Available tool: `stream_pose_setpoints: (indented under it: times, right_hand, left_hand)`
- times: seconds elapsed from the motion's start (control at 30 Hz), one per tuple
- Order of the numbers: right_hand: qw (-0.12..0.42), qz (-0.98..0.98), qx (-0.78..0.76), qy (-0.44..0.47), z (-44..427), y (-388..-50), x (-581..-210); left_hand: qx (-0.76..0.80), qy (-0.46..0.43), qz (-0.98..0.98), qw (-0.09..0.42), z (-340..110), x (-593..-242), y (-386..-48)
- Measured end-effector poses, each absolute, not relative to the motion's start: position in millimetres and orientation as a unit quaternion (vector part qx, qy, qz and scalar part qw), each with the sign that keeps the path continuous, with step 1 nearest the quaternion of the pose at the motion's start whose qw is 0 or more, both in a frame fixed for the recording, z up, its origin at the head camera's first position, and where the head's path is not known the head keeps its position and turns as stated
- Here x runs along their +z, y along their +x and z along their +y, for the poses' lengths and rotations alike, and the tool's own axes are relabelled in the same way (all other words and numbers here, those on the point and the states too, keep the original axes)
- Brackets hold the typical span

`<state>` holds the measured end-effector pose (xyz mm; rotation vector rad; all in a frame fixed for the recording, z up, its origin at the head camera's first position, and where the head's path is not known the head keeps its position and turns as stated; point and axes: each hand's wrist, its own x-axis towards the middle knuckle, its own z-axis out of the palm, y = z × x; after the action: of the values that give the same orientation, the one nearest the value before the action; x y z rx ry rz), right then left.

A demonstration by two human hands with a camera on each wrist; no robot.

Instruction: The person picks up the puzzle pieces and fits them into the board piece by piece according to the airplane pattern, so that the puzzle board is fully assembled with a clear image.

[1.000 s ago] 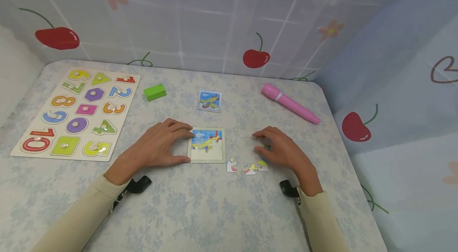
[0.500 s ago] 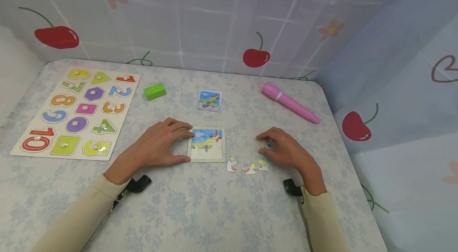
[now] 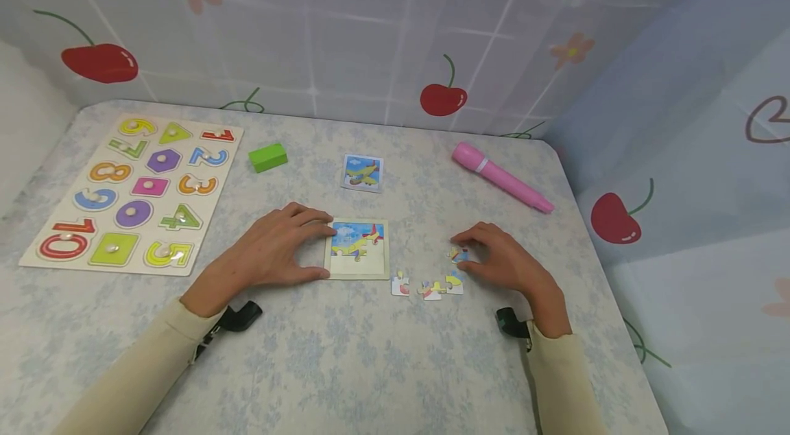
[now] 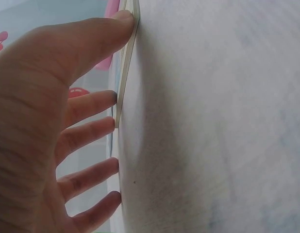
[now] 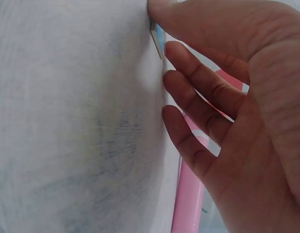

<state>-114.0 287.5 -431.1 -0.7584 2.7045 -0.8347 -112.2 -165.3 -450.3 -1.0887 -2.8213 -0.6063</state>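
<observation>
A small wooden puzzle tray (image 3: 358, 270) holds a partly filled aeroplane picture in the head view; its lower part is bare wood. My left hand (image 3: 278, 248) rests at the tray's left side, thumb and fingertips touching its edge, the other fingers spread on the table. A blue-and-yellow jigsaw piece (image 3: 459, 255) lies right of the tray. Around it my right hand (image 3: 503, 260) is held loosely, thumb at its lower edge and index finger apart above. More jigsaw pieces (image 3: 400, 285) lie below and right of the tray, one with yellow (image 3: 454, 283) nearest the right thumb.
Behind the tray lies a square aeroplane picture card (image 3: 362, 173). A green block (image 3: 268, 158) and a number-and-shape peg board (image 3: 138, 198) are at the left. A pink pen-shaped toy (image 3: 503, 178) lies at the back right, near the curtain (image 3: 370, 30).
My right hand has shifted a little to the right, bringing the blue-and-yellow jigsaw piece into view beside its thumb. The left hand and the tray stay in place.
</observation>
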Motion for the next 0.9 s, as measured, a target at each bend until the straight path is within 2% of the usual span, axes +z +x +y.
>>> stream_pose_setpoints:
  times: [0.33, 0.53, 0.9]
  right_hand:
    - [0.095, 0.922, -0.259, -0.271, 285, -116, -431]
    - [0.080, 0.922, -0.254, -0.280, 273, -118, -424]
    - [0.110, 0.920, -0.243, -0.289, 243, -124, -414]
  left_hand:
    - [-0.194, -0.348, -0.917, 0.015, -165, -449, -112]
    - [-0.196, -0.348, -0.917, 0.023, -166, -450, -112]
    - [-0.199, -0.347, -0.916, 0.014, -165, -448, -112]
